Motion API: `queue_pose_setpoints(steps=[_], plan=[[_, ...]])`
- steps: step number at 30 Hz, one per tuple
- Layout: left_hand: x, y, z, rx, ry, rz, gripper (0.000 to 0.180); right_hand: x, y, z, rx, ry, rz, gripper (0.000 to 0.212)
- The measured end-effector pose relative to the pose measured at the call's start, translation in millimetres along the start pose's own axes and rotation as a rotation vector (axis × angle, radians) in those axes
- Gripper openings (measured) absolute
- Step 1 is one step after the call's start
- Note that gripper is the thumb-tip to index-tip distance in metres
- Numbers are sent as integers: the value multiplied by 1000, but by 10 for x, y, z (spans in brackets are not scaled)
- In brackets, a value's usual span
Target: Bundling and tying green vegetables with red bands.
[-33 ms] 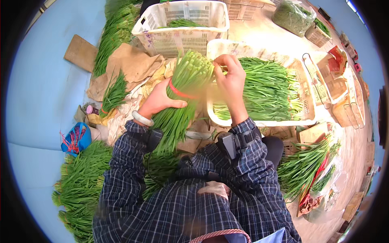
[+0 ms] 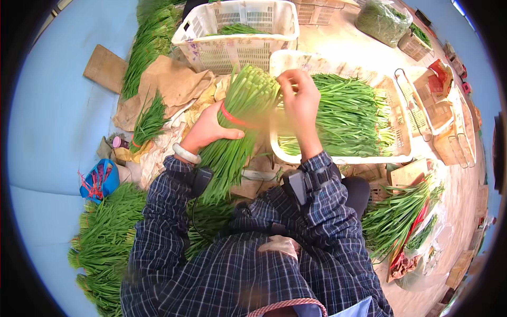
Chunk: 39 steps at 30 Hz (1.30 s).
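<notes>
My left hand (image 2: pixel 208 128) is wrapped round a thick bunch of garlic chives (image 2: pixel 224 161), just below the red band (image 2: pixel 231 117) tied about it. The bunch is held up at a tilt, its pale cut ends at the top and its green leaves hanging toward my lap. At the upper right edge of those ends, my right hand (image 2: pixel 300 98) has thumb and fingertips pinched together. What is between those fingertips, if anything, is too small to make out. Right behind my right hand is a white plastic crate (image 2: pixel 343 160) with laid rows of chives (image 2: pixel 343 116).
Another white crate (image 2: pixel 237 53) stands beyond the bunch. Piles of chives (image 2: pixel 108 243) lie at the left, near a blue bag of red bands (image 2: pixel 100 180). A smaller banded bunch (image 2: pixel 150 121) rests on cloth. More chives (image 2: pixel 396 219) lie in plastic at the right.
</notes>
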<state>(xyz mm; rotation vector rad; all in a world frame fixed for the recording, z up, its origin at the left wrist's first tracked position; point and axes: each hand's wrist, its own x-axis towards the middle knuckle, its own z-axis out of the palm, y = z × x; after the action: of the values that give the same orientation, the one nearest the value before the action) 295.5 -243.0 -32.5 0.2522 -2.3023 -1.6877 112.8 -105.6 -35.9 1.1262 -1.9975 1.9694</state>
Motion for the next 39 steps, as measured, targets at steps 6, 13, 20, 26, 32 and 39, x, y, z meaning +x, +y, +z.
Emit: queue_pose_setpoints(steps=[6, 13, 20, 26, 32, 39], plan=[[41, -18, -117, -214, 161, -106, 59, -12, 441, -129, 199, -293, 338, 24], [332, -119, -456, -617, 291, -253, 44, -557, 42, 358, 489, -821, 442, 90], [125, -391, -612, -927, 177, -166, 48, -267, 39, 323, 941, -650, 759, 47], [145, -520, -362, -1138, 191, -188, 40, -256, 130, 408, 760, -712, 594, 56], [178, -154, -349, -592, 460, -115, 41, -116, -265, 311, -30, -401, 204, 39], [271, -123, -298, -441, 476, -10, 44, -67, -186, 530, -252, -519, -115, 31]])
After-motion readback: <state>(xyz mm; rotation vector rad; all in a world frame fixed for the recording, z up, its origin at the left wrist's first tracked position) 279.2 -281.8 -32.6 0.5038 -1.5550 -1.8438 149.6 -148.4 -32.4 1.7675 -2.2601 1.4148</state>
